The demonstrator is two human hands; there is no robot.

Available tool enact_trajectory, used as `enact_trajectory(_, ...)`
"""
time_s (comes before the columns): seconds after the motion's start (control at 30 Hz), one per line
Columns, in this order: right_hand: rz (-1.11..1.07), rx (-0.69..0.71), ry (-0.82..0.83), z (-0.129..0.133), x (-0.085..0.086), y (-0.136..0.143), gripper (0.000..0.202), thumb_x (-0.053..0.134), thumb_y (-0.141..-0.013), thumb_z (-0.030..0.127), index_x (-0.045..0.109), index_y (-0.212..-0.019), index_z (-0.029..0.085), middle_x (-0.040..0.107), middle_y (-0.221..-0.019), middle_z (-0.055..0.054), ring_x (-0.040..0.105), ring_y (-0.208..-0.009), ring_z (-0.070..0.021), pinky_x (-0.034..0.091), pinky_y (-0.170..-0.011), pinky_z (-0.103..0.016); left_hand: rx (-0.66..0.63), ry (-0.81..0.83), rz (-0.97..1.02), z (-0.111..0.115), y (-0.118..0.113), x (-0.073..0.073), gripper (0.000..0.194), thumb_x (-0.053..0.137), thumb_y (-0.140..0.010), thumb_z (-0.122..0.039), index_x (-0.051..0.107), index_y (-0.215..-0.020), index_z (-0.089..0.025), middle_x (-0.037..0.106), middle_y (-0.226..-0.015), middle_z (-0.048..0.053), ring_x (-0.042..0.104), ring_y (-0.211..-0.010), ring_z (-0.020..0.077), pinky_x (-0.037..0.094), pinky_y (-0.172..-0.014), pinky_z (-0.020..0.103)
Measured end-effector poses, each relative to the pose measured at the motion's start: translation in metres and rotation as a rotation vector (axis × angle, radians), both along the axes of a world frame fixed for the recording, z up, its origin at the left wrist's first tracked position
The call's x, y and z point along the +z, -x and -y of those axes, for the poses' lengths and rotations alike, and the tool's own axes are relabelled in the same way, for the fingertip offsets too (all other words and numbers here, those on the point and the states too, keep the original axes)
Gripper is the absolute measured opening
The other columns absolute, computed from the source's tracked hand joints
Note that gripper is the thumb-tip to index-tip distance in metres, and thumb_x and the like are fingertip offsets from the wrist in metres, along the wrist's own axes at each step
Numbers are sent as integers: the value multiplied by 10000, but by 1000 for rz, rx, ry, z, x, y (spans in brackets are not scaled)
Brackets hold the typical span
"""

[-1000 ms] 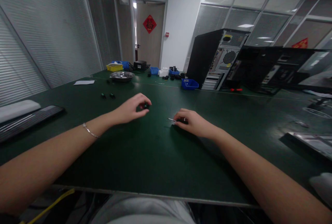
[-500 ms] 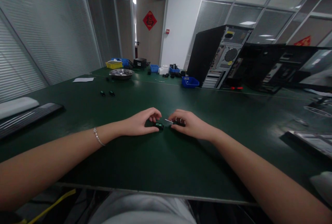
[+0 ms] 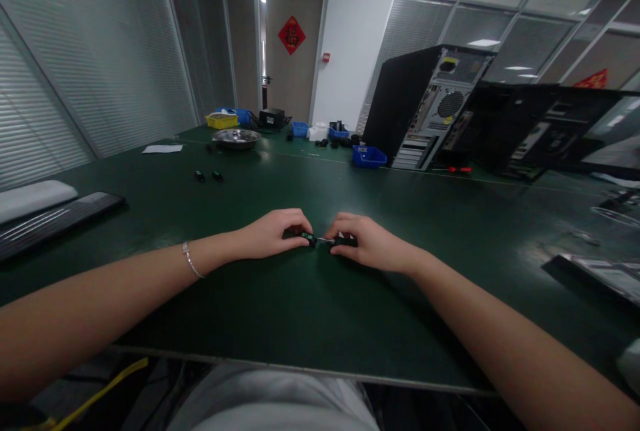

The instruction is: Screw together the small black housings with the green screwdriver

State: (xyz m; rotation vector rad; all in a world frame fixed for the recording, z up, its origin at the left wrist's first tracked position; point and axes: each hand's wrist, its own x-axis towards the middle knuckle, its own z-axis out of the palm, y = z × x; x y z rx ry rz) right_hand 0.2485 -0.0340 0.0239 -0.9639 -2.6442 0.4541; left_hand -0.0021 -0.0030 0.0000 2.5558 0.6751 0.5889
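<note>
My left hand (image 3: 273, 234) pinches a small black and green part (image 3: 309, 238) against the green table (image 3: 280, 311). My right hand (image 3: 370, 244) grips a small dark-handled screwdriver (image 3: 340, 241), whose thin metal tip points left and meets the part. Both hands rest on the table close together, fingertips almost touching. Two similar small black parts (image 3: 209, 176) lie further away on the left.
A black keyboard (image 3: 55, 214) and a white pad lie at the far left. A metal bowl (image 3: 235, 138), yellow and blue bins (image 3: 367, 156) and an open black computer case (image 3: 425, 108) stand at the back. A red-handled screwdriver (image 3: 457, 169) lies by the case. Metal panels sit at right.
My left hand carried the small part toward me and to the right, setting it beside my right hand. The screwdriver tip now touches the part.
</note>
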Motion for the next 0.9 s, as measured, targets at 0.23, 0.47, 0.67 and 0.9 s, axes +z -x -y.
enact_trajectory(0.23, 15, -35, -77, 4, -2, 4, 206, 651, -855, 149, 664, -1050, 214, 584, -1018, -51, 575, -913, -198, 469, -811, -323, -1, 1, 3, 1, 0, 0, 177, 611, -905, -300, 656, -1026, -179, 592, -937, 43, 562, -825, 183, 451, -722, 277)
enact_trajectory(0.47, -3, -43, -114, 7, -3, 9, 211, 643, -840, 106, 656, -1029, 201, 576, -1011, -58, 559, -919, -209, 451, -778, -322, -21, 9, 4, 2, -2, 0, 186, 622, -901, -309, 656, -1024, -174, 590, -921, 40, 560, -813, 175, 442, -713, 265)
enact_trajectory(0.67, -77, 46, -53, 9, 4, 11, 185, 682, -834, 135, 664, -1008, 195, 599, -989, -44, 587, -908, -182, 466, -804, -299, -34, 8, 8, 1, -3, -1, 190, 631, -892, -295, 651, -1022, -157, 595, -916, 45, 563, -813, 174, 436, -712, 258)
enact_trajectory(0.9, -126, -3, -42, 6, 6, 6, 192, 671, -853, 174, 663, -1045, 185, 598, -986, -49, 588, -840, -168, 481, -739, -285, -45, 17, 6, 2, -3, -1, 204, 643, -884, -282, 643, -1048, -161, 606, -951, 47, 576, -846, 179, 450, -735, 264)
